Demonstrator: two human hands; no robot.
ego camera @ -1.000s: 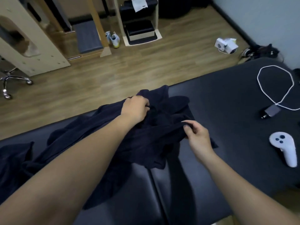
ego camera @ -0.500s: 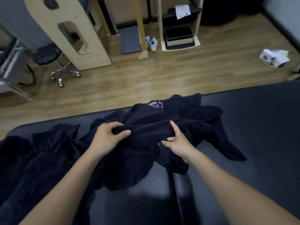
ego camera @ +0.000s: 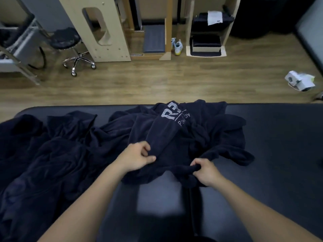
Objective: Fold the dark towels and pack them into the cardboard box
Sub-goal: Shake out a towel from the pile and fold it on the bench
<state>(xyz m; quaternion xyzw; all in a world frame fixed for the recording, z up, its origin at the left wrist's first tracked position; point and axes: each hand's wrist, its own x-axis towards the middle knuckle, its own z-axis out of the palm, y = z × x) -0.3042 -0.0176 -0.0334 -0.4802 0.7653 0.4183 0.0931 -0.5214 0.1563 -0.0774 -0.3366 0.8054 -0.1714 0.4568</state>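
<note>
Black padded table [ego camera: 271, 163] fills the near edge, w/ both bare forearms reaching out over it. Left hand [ego camera: 138, 158] has its fingers curled round a fold of the dark towel [ego camera: 174, 137], gripping it from the near side. Right hand [ego camera: 205, 172], near it & a bit closer to the body, clenches a rolled-up hem of the same towel, knuckles up. Wrists are roughly level, w/ a slack span of fabric between the two hands.

The towel lies bunched on the table approx. mid-frame, spilling towards the far edge. White lettering [ego camera: 172, 112] shows on a raised ridge of it.

Judging by the drape, it's soft, thick terry: limp, no stiffness, not fragile, prob. a bit weighty for its bulk & grippy rather than slippery. It'll sag wherever it's unsupported, so it's best taken at two corners along one hem. The left hand's hold looks like mid-cloth. I'd guess the hands need to work along an edge to find corners, then shake it flat. Folding looks not yet begun on this one.

More dark towels [ego camera: 52, 154] sit heaped to the left, touching the held one. Cardboard box: not in view. Beyond the table there's wood floor [ego camera: 157, 84], a wheeled stool [ego camera: 70, 42] & a small white carton [ego camera: 300, 81] far right.
</note>
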